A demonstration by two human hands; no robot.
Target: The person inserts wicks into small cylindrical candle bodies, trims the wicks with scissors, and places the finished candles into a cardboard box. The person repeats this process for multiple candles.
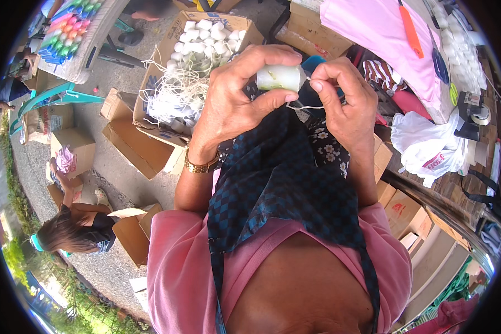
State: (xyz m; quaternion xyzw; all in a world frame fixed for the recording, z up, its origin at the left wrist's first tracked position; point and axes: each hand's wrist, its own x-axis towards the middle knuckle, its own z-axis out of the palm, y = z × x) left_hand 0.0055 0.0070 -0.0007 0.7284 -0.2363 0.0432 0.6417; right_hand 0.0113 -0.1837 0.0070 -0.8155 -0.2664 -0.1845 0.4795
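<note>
My left hand (231,94) grips a short, thick candle (278,77), whitish with green streaks, with fingers above and thumb below. The candle lies on its side in the air over my lap. Close by its right end, my right hand (348,97) is closed in a pinch, thumb against forefinger, on a thin pale wick (306,107). Part of the wick shows just below the candle; its far end is hidden by my fingers. Behind my left hand, an open carton holds a tangle of loose pale strings (175,92) and many white cylinders (203,39).
Empty-looking cardboard boxes (133,142) stand on the floor at left. A table (80,69) bears colourful sticks. A person (72,228) crouches at lower left. To the right, a wooden bench holds a white plastic bag (426,145), pink cloth (367,33) and an orange-handled tool (411,33).
</note>
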